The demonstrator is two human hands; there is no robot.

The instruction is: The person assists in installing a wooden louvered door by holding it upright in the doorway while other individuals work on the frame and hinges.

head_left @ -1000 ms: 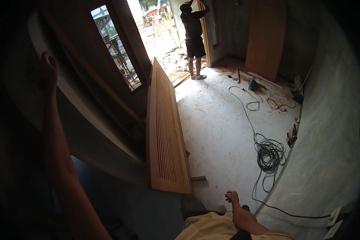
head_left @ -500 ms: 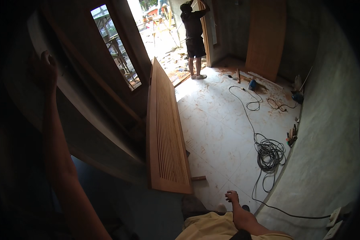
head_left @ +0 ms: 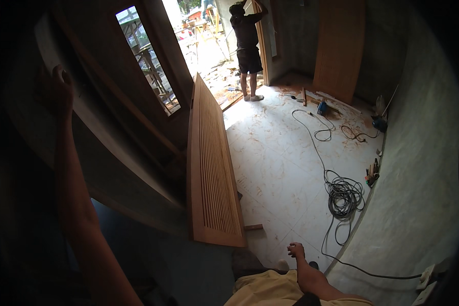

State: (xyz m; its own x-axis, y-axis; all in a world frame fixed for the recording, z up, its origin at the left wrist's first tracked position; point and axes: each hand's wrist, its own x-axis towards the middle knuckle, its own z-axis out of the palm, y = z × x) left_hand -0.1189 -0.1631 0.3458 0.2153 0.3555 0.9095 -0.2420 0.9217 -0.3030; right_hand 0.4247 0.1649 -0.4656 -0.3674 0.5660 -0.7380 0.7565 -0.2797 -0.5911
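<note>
My left hand (head_left: 58,86) is raised at the far left, against the edge of a grey wall (head_left: 107,137). Shadow hides most of its fingers, and no tool shows in it. Low in front of my body hangs my right hand (head_left: 296,250), its fingers loosely bent and apart, with nothing in them. Between my two arms a slatted wooden door panel (head_left: 217,168) stands on its long edge, running away from me toward the doorway. Neither hand touches it. A short wood strip (head_left: 253,227) lies beside its near end.
A person (head_left: 247,51) stands at the bright doorway with arms raised to the frame. Coiled black cable (head_left: 344,199) lies on the dusty tiled floor (head_left: 270,168) near the right wall. Farther off are a blue power tool (head_left: 322,107), hand tools (head_left: 373,172) and a leaning wooden panel (head_left: 339,51).
</note>
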